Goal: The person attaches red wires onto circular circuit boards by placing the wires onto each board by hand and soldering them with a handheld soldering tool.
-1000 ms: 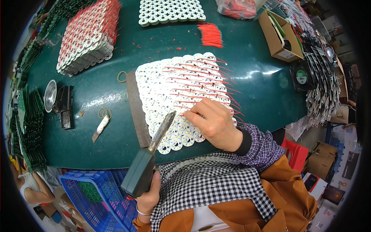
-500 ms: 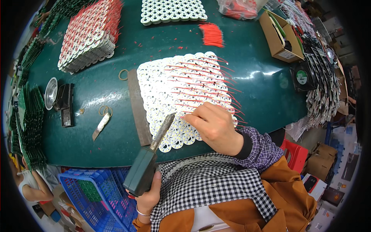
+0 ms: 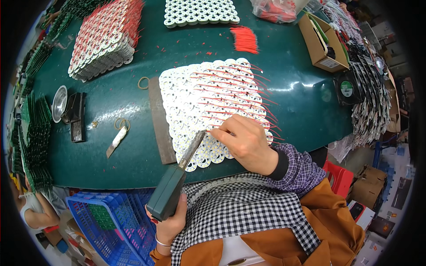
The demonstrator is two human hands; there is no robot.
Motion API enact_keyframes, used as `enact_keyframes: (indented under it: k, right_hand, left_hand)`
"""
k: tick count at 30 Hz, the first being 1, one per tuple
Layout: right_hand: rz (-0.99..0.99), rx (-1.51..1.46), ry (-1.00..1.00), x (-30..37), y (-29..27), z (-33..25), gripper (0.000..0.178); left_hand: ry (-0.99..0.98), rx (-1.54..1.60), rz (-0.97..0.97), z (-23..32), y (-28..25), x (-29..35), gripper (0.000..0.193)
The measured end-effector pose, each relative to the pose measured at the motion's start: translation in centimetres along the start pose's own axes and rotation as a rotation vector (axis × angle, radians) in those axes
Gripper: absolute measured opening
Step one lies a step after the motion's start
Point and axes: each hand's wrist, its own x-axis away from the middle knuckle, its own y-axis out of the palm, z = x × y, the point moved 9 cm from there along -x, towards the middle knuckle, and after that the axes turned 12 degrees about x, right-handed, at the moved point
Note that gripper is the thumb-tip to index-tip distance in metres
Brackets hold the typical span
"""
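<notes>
My left hand (image 3: pixel 174 221) is wrapped round the dark green body of a soldering gun (image 3: pixel 167 193), whose long metal tip points up and to the right. That tip meets the panel close to my right fingertips. My right hand (image 3: pixel 248 144) pinches a thin red wire, of which only a short end shows at the fingertips. Beneath both lies a panel of round white LED boards (image 3: pixel 182 104). Rows of red wires (image 3: pixel 230 91) are attached across its right part, their free ends sticking out past the right edge. A flat brown bar (image 3: pixel 160 124) lies along the panel's left edge.
A bundle of red wires (image 3: pixel 245 40) lies behind the panel. Stacked boards with wires (image 3: pixel 104 42) stand far left, more boards (image 3: pixel 201 12) at the back. A blade (image 3: pixel 116 141), metal dish (image 3: pixel 59 104), cardboard box (image 3: pixel 321 46) and fan (image 3: pixel 348 88) surround the work.
The soldering gun has moved slightly up and right, bringing its tip closer to my right fingertips. My right hand keeps its pinch, almost in place.
</notes>
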Motion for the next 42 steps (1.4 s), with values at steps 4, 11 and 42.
enact_keyframes:
  k: [4,11,42]
  right_hand:
    - [-0.010,0.006,-0.006,0.1,0.1,-0.1,0.018]
    - [-0.004,0.035,-0.004,0.2,0.1,-0.3,0.018]
    - [0.090,-0.009,0.019,0.6,0.0,-0.1,0.021]
  left_hand:
    - [-0.062,0.105,0.100,-0.6,-0.3,0.2,0.020]
    - [-0.195,0.321,0.184,-2.2,-0.4,1.6,0.025]
    - [-0.193,0.415,0.258,-2.0,-0.5,1.8,0.040]
